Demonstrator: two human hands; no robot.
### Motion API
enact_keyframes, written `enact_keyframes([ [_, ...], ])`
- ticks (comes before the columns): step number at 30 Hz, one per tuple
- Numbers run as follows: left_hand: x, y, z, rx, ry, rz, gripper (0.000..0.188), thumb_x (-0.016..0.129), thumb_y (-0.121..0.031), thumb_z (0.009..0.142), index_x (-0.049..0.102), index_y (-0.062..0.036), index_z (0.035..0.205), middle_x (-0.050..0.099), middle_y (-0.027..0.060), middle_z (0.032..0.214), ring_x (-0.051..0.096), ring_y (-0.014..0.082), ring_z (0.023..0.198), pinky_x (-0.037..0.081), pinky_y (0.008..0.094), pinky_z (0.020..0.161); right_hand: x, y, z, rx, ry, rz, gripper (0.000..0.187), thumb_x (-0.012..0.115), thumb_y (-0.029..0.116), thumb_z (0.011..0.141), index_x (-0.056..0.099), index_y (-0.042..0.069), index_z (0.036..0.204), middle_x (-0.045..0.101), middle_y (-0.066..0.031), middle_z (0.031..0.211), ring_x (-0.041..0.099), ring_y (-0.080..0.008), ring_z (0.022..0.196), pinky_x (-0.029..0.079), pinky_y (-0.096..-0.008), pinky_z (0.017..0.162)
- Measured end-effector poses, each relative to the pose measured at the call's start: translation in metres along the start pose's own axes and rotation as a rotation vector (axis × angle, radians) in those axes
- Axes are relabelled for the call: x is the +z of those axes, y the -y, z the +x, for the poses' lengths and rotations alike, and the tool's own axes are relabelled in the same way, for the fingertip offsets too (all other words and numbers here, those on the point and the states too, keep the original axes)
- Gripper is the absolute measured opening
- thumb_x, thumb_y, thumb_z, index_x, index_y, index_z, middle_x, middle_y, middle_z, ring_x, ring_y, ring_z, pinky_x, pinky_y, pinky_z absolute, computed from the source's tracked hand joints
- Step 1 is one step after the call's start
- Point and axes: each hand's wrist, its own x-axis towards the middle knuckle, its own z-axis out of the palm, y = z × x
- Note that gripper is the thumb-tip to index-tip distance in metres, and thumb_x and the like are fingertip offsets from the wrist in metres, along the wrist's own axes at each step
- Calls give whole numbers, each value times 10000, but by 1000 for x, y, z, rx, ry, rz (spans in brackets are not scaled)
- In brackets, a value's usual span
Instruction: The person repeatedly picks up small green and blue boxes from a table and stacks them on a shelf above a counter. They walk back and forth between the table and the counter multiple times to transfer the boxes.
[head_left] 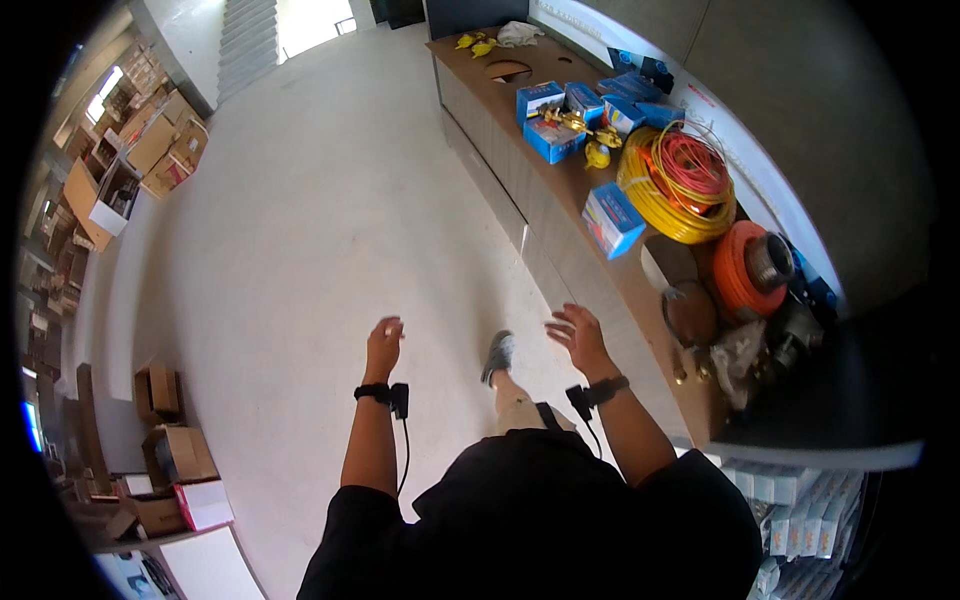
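Above the pale floor, my left hand (384, 342) hangs in the air with its fingers loosely bent and nothing visible in them. My right hand (580, 340) is raised beside the front of a long counter (540, 180), fingers spread and holding nothing. Neither hand touches anything. On the countertop, a blue-and-white box (614, 220) is among the things nearest my right hand. Behind it lie a coil of yellow hose (660, 205) with thin red tubing (692, 165) on top, and an orange coil (745, 275). Each wrist wears a black band with a small cabled device.
Several blue boxes (553, 140) and yellow brass-like fittings (597, 155) sit farther along the counter, which has round cutouts (508, 70). Cardboard boxes (170, 140) line the left side, more (180, 455) at lower left. Stairs (248, 40) rise at the back. Packaged goods (800, 510) fill shelving at lower right.
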Motion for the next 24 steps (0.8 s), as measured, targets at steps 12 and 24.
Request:
enact_keyframes([
  [12, -95, -58, 247, -251, -16, -197, 331, 530, -219, 978, 590, -28, 1242, 682, 81, 1112, 671, 185, 905, 517, 322, 786, 117, 191, 400, -279, -323, 596, 586, 595, 266, 949, 364, -59, 1378, 536, -199, 1275, 606, -303, 1084, 520, -402, 952],
  [24, -69, -75, 594, -82, 193, -18, 233, 573, -142, 945, 648, -1, 1115, 713, 96, 995, 691, 189, 816, 549, 304, 712, 169, 262, 506, -364, -830, 489, 513, 565, 431, 957, 484, 100, 1341, 551, -160, 1262, 615, -307, 1063, 572, -361, 856],
])
